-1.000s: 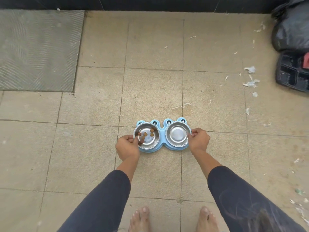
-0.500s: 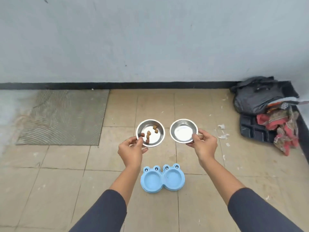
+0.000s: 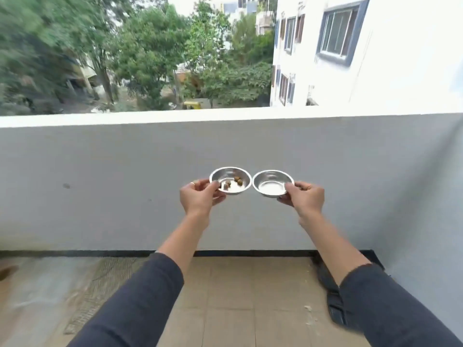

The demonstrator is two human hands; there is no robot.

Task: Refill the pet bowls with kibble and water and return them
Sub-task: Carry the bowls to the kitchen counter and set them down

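Note:
Two small steel pet bowls are held out in front of me at chest height, side by side and almost touching. My left hand [image 3: 200,199] pinches the near rim of the left steel bowl [image 3: 231,179], which holds a few brown kibble pieces [image 3: 233,183]. My right hand [image 3: 304,199] grips the right rim of the right steel bowl [image 3: 271,182], which looks empty. The blue bowl stand is out of view.
A grey parapet wall [image 3: 100,186] with a white top edge stands straight ahead, with trees and a white building beyond. Below lie the tiled balcony floor [image 3: 230,296], a grey mat [image 3: 105,284] at left and a dark bag [image 3: 333,304] at the right wall.
I lifted both bowls out of the blue stand on the floor and raised them. My view rose from the floor to the parapet, and the stand dropped out of sight.

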